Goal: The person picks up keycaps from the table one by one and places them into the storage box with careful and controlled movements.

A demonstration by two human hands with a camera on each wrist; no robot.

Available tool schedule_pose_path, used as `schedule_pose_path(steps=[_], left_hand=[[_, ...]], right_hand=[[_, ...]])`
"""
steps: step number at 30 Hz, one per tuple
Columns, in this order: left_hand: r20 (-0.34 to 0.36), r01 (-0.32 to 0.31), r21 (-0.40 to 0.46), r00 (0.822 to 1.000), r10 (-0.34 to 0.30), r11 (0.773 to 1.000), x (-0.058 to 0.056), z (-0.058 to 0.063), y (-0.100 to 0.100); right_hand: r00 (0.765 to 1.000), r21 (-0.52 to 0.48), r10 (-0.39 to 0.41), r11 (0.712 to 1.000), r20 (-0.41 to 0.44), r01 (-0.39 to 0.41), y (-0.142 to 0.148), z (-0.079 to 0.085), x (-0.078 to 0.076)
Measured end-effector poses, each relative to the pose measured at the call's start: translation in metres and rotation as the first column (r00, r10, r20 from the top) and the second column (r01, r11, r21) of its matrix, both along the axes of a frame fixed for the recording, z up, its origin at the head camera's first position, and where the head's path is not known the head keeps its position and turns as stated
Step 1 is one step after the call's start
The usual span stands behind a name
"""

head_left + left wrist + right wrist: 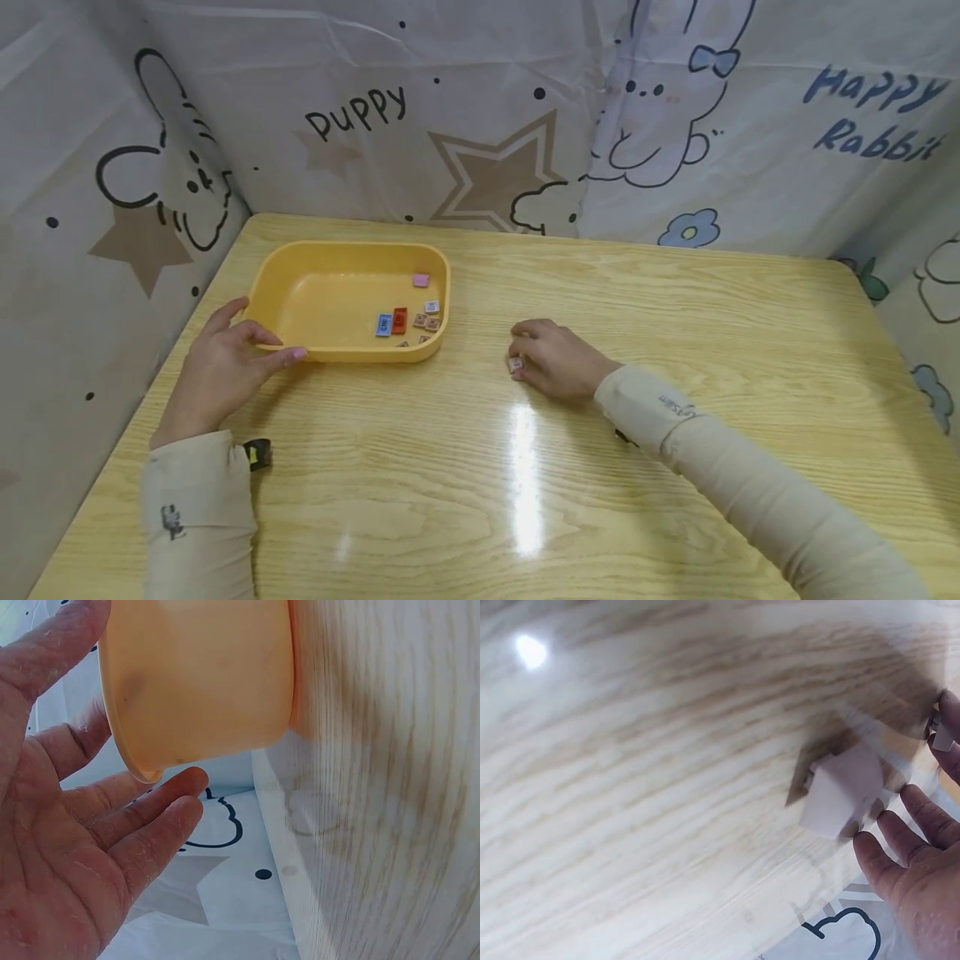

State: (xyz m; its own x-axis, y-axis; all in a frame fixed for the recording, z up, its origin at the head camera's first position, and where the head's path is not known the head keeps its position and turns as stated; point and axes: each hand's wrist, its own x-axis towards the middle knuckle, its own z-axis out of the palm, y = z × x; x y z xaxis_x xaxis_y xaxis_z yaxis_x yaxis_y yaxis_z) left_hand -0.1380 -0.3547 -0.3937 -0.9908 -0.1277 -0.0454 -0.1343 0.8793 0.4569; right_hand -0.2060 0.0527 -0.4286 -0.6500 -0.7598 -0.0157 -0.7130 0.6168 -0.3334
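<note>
At the near left corner of a yellow plastic tray (352,354), my left hand (221,367) pinches the rim, its thumb along the near edge. The left wrist view shows the tray's outer wall (202,682) beside the spread fingers of that hand (67,847). To the right of the tray, close over the table, my right hand (558,358) holds a small white block (514,364) between thumb and fingertip. That block (943,737) shows at the right edge of the right wrist view, with the other fingers of the hand (930,877) bent toward the tabletop.
Inside the tray's right end lie a pink block (422,281), a blue block (384,325), a red block (400,321), a white block (432,307) and several tan blocks (432,324). Behind the wooden table (420,483) hangs a printed curtain (480,100).
</note>
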Motion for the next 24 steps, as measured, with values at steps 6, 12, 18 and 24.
schedule_pose_path(steps=[6, 12, 18, 24], left_hand=[[-0.001, -0.002, -0.004, 1.000, 0.002, 1.000, -0.001, 0.000, 0.001], [0.002, 0.014, -0.005, 1.000, -0.014, 1.000, -0.001, 0.000, -0.001], [-0.036, 0.033, -0.016, 0.999, -0.033, 0.999, 0.000, 0.001, -0.001], [-0.031, 0.031, -0.016, 0.999, -0.031, 0.999, -0.001, 0.002, 0.000]], right_hand=[[1.000, 0.023, -0.018, 1.000, 0.023, 0.017, 0.000, 0.001, 0.000], [0.999, 0.019, -0.016, 1.000, -0.031, 0.017, -0.001, 0.009, -0.008], [0.997, 0.009, -0.049, 0.999, -0.051, 0.050, -0.014, 0.033, -0.020], [0.991, -0.002, -0.090, 0.996, -0.100, 0.091, -0.043, 0.057, -0.030]])
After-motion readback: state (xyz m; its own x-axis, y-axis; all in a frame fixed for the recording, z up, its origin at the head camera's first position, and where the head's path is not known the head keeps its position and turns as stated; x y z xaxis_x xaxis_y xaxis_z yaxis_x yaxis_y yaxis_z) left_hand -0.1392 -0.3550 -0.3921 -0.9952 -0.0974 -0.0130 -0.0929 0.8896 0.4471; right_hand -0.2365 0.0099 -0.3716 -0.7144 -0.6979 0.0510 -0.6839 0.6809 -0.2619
